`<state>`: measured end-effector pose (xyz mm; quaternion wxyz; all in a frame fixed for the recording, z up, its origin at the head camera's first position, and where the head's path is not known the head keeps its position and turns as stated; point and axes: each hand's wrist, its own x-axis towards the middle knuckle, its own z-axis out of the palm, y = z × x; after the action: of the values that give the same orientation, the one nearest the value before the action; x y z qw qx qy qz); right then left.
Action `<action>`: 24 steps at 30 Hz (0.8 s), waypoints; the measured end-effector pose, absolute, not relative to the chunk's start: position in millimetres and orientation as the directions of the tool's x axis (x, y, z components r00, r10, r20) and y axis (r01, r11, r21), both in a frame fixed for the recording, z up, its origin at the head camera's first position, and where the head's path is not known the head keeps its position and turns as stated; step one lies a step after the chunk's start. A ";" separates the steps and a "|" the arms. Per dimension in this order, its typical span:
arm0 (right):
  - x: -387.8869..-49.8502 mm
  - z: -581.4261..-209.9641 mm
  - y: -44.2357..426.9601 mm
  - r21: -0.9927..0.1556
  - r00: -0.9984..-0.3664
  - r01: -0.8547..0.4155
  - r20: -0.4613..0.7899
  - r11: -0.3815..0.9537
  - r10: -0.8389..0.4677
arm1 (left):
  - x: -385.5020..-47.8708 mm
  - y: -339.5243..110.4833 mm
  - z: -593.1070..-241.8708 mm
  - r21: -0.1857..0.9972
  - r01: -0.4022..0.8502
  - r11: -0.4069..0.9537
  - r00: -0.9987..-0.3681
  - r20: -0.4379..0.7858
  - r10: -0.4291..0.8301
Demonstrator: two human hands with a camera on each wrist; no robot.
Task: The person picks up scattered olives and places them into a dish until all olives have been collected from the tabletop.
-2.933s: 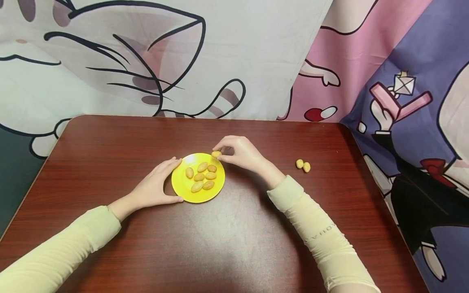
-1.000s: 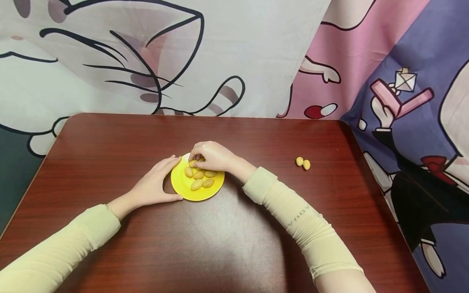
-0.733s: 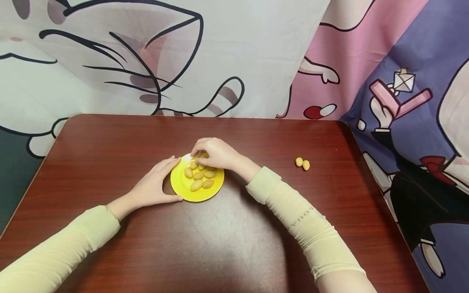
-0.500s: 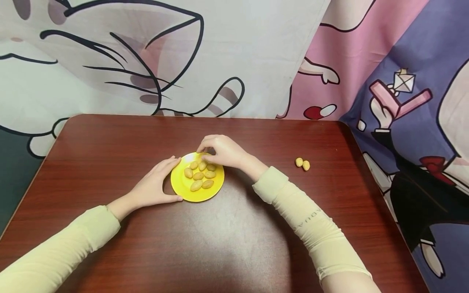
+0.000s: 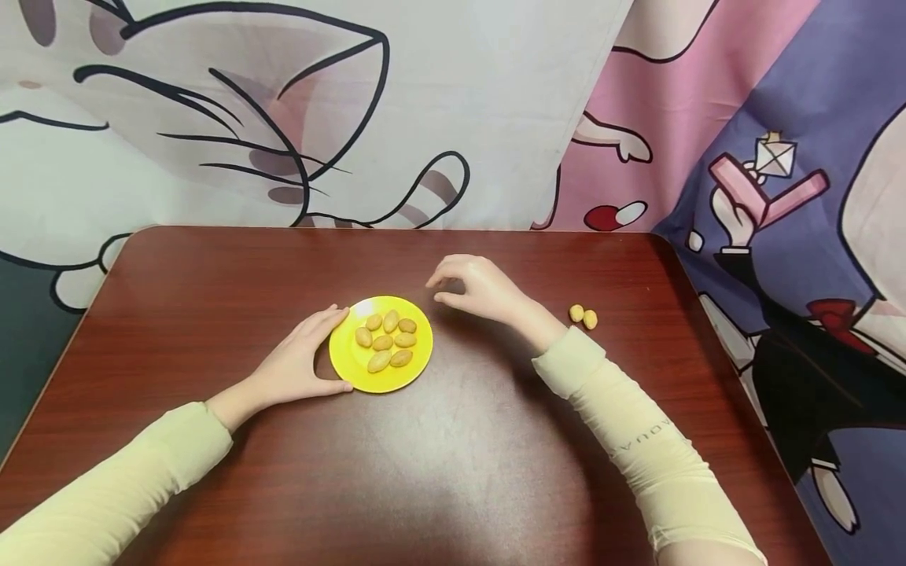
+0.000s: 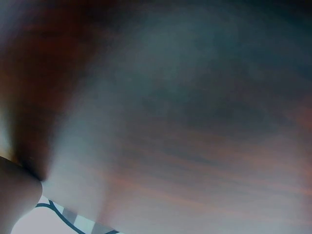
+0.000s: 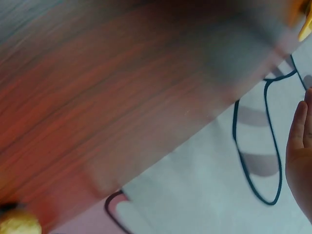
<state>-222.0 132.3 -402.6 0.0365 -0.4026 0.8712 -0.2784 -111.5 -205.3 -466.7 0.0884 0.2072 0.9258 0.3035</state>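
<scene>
A round yellow plate (image 5: 344,358) on the table bears several small, oval, yellow-brown pieces (image 5: 382,343), like nuts or small fruits; their exact kind is unclear. My left hand (image 5: 293,362) rests against the plate's left side, its rather straight fingers touching the upper rim and the thumb the lower rim. Just off the plate's upper right, my right hand (image 5: 481,291) hovers with loosely bent fingers and nothing between them. Further right, two similar oval pieces (image 5: 583,317) lie side by side. In the right wrist view, one yellow piece (image 7: 19,225) shows at the lower left corner.
The dark red-brown wooden table (image 5: 453,472) has rounded back corners. Behind it hangs a white cloth (image 5: 510,118) with cartoon drawings, and a pink and purple one covers the right side. The left wrist view is mostly blurred tabletop.
My right hand carried an oval piece onto the plate, let it go near the upper left of the group, and moved right, off the plate. My left hand stayed at the rim.
</scene>
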 end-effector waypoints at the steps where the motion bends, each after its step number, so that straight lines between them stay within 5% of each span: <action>1: -222.1 -401.6 136.9 -0.516 -0.679 -0.677 0.164 0.525 -0.715 | -111.6 -205.3 -466.9 0.599 0.330 0.729 -0.898 -0.038 0.437; 24: -215.9 -409.3 235.4 -0.558 -0.821 -0.553 0.237 0.619 -0.519 | -112.2 -203.4 -463.8 0.598 0.317 0.736 -0.899 -0.059 0.435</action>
<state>-215.9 235.4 -409.3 -0.0263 -0.2978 0.8994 -0.3190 -112.2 -203.4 -463.8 0.0976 0.2028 0.9266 0.3012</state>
